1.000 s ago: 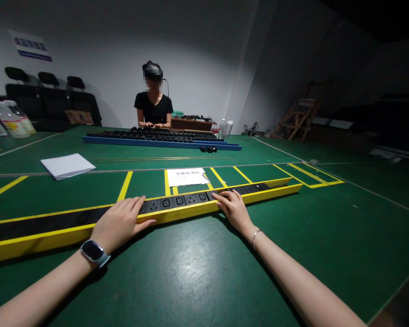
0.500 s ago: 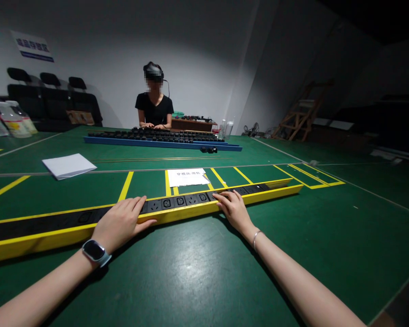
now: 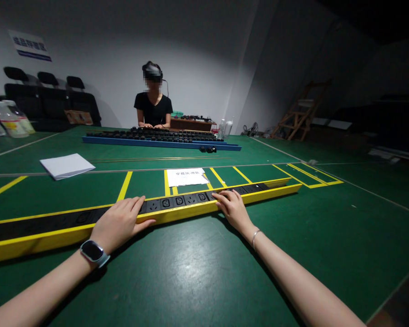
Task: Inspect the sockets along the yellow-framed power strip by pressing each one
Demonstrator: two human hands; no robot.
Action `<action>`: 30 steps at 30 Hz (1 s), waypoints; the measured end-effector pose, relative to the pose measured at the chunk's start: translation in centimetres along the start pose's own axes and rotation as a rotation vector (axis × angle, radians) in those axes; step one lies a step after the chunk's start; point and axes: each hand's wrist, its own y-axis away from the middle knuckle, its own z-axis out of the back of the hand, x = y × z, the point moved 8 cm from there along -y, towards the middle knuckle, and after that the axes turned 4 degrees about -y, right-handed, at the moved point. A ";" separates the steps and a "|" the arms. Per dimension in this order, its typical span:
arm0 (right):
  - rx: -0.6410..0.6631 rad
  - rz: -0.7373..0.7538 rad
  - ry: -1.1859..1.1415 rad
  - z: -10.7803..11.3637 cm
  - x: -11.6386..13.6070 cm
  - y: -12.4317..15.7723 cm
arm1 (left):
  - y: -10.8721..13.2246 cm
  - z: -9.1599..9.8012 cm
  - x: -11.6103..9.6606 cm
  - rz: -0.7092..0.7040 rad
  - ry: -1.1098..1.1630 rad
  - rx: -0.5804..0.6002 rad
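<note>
A long yellow power strip [image 3: 180, 213] lies slantwise across the table, a channel holding a row of black socket modules [image 3: 191, 199]. My left hand [image 3: 117, 222] grips it left of the middle, thumb along the front wall and fingers reaching over the top to the far side. Farther right, my right hand [image 3: 232, 206] bends over the near wall, its curled fingertips touching the black modules. Part of the row is hidden under both hands. Toward the right end, the channel shows a stretch without modules.
Beyond the strip lie a paper label [image 3: 186, 177] and folded white paper [image 3: 67, 166] on the green table [image 3: 191, 281]. Farther back are blue rails [image 3: 122, 142] with black parts, where another person [image 3: 153, 106] sits. Bottles [image 3: 12, 120] stand at far left.
The view shifts very slightly. Both hands keep the same hold on the strip, with no clear movement of the strip or modules.
</note>
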 end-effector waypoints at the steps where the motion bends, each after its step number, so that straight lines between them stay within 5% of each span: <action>1: -0.001 0.000 0.001 0.0 0.0 0.0 | 0.0 0.0 0.0 0.000 0.001 -0.001; 30: -0.015 0.022 0.039 0.1 0.0 0.0 | 0.1 -0.1 0.1 0.010 0.045 -0.014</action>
